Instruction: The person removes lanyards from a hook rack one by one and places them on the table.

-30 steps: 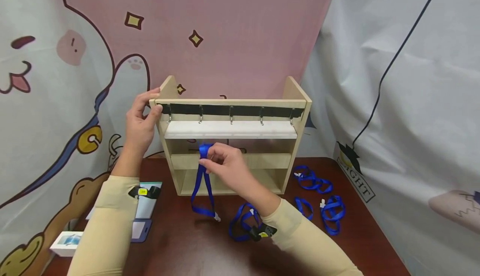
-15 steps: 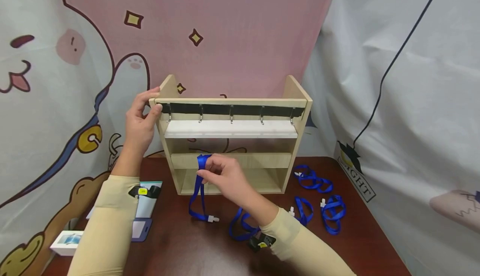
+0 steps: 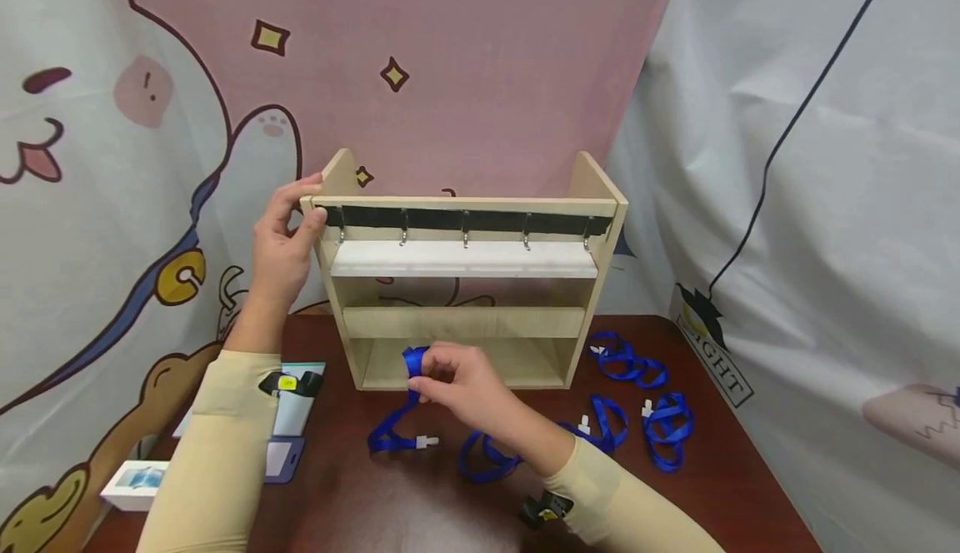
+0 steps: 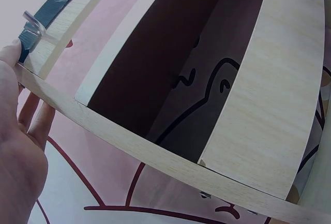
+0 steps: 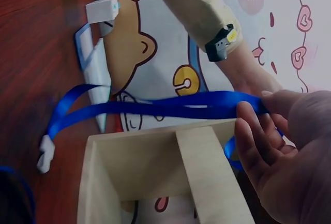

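A blue lanyard point(image 3: 415, 361) is pinched between the thumb and fingers of my right hand point(image 3: 465, 382), in front of the shelf's lower opening. Its lower loop and white clip point(image 3: 427, 442) reach down to the tabletop; the right wrist view also shows the blue strap point(image 5: 181, 107) stretching from the fingers. With my left hand point(image 3: 281, 240) I grip the upper left corner of the wooden shelf point(image 3: 465, 322), thumb in front and fingers behind. Along the shelf's top rail runs a black strip point(image 3: 435, 219) with several metal hooks point(image 3: 466, 240), all bare.
Several more blue lanyards point(image 3: 666, 432) lie on the brown table point(image 3: 360, 503) to the right, one partly behind my right forearm. At left are a white box point(image 3: 135, 486), a blue-framed card holder point(image 3: 283, 459) and a pale flat packet point(image 3: 296, 403). Printed cloth hangs behind.
My right hand has lowered the lanyard from the shelf's middle to near the table, so its loop now folds on the tabletop. My left hand stays on the shelf corner.
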The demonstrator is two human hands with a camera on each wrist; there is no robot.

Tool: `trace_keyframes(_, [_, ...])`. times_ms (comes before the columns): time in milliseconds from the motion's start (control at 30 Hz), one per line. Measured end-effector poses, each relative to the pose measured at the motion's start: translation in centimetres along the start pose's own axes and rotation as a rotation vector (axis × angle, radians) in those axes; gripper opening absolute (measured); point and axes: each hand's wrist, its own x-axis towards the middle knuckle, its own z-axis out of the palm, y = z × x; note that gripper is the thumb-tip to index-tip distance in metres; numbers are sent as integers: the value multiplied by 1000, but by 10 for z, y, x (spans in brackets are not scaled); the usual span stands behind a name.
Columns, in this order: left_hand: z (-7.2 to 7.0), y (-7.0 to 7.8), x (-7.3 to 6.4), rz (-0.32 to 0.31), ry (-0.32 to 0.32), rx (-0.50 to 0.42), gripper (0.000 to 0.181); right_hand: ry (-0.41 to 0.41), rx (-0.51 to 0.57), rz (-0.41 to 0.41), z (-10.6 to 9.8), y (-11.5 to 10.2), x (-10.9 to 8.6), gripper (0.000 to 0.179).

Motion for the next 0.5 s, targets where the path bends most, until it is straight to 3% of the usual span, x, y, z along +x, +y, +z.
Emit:
trace_keyframes(167, [0,-2,0,6,-6,-13,33,-58,-58,10,-5,11,-11,16])
trace_keyframes(500, [0,0,0,12,-3,-16,33,-142,-334,-63,-11,36,-18,21])
